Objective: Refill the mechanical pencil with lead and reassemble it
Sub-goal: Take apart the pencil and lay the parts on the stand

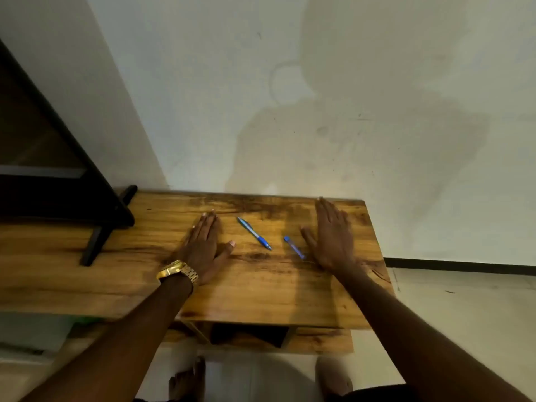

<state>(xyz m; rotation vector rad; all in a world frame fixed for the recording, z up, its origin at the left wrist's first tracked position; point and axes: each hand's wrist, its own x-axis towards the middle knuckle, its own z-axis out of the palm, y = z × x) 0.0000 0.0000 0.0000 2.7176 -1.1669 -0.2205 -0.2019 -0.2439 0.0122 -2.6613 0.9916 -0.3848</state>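
The one camera sits on my head, looking forward and steeply down over my wooden table [261, 285], close above it. The wall [348, 82] fills everything toward twelve o'clock; my feet and the floor show at six o'clock.

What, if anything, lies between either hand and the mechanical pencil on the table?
Nothing visible. The mechanical pencil lies alone on the wooden table, with bare wood between it and the left hand. The small blue lead case lies between the pencil and the right hand, but it is low and flat and easily reached over.
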